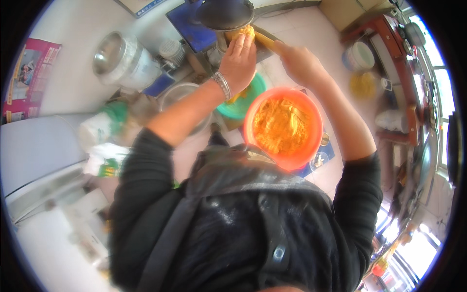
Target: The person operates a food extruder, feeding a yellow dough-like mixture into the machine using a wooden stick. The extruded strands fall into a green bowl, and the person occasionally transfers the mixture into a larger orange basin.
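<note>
Pressing with the L hand [239,58] on a lump of yellow-orange dough [247,32], the person stands over some basins. The L fingers are straight and close together, laid on the dough and not clamped round it; the palm side is hidden. This lump is at the top of the view, just under the edge of a black round pan [224,14], w/ a blue panel [188,30] beside it. The R hand [298,60] is closed in a fist round a yellow handle [266,42], which runs toward the dough; whether it touches the dough I cannot tell.

More orange dough [279,124] lies in the red-orange basin [293,162], b/w the two forearms and in front of the body. Its surface is lumpy. Just beside, on the L, is a green basin [261,87] w/ some yellow stuff inside, partly behind the L wrist. A silver bracelet [222,86] is on this wrist. A steel bowl [175,93] is partly covered by the L forearm.

Further L is a big pale pot [131,64] w/ shiny mouth, and white-green plastic bags [99,127], blurred. On the R side, well apart from the hands, is a white bucket [359,55] near a blurry yellow thing [363,85]
</note>
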Available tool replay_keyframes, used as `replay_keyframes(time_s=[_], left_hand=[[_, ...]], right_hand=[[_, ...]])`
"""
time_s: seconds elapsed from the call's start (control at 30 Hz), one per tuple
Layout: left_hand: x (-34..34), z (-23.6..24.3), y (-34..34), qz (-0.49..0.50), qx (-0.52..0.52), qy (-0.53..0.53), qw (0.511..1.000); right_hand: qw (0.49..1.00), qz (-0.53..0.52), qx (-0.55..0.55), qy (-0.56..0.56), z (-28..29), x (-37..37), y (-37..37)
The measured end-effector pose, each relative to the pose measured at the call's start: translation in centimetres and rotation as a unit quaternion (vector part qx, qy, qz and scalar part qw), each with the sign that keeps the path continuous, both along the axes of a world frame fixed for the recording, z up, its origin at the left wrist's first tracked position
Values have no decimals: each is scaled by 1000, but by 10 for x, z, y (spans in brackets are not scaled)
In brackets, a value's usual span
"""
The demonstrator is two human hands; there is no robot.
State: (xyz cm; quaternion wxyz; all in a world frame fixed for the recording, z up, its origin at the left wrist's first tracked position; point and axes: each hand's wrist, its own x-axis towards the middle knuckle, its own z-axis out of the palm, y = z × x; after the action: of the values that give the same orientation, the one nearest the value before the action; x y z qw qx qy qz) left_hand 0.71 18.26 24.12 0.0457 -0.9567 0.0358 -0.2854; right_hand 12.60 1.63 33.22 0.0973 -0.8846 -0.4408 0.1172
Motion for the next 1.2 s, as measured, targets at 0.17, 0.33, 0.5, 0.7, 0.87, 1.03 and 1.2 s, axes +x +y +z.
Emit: replay_keyframes(time_s=[0.17, 0.33, 0.5, 0.7, 0.87, 1.03, 1.2], left_hand=[[0, -3, 2, -14, 30, -17, 999], [-6, 10, -2, -9, -8, 38, 999], [-26, 22, -12, 23, 20, 53, 998], [-35, 19, -2, -6, 24, 121, 992], [-18, 16, 10, -33, -19, 116, 993], [-10, 11, 9, -42, -1, 77, 996], [-10, 8, 6, -17, 24, 72, 997]], right_hand=[[999, 21, 17, -34, -17, 0, 15], [998, 45, 24, -29, -2, -4, -3], [999, 3, 22, -49, 22, -12, -37], [1000, 8, -10, -24, 13, -20, -17], [997, 32, -31, -68, 8, -9, -5], [994, 37, -43, -90, 2, -8, 10], [991, 40, -76, -100, 12, -10, 10]])
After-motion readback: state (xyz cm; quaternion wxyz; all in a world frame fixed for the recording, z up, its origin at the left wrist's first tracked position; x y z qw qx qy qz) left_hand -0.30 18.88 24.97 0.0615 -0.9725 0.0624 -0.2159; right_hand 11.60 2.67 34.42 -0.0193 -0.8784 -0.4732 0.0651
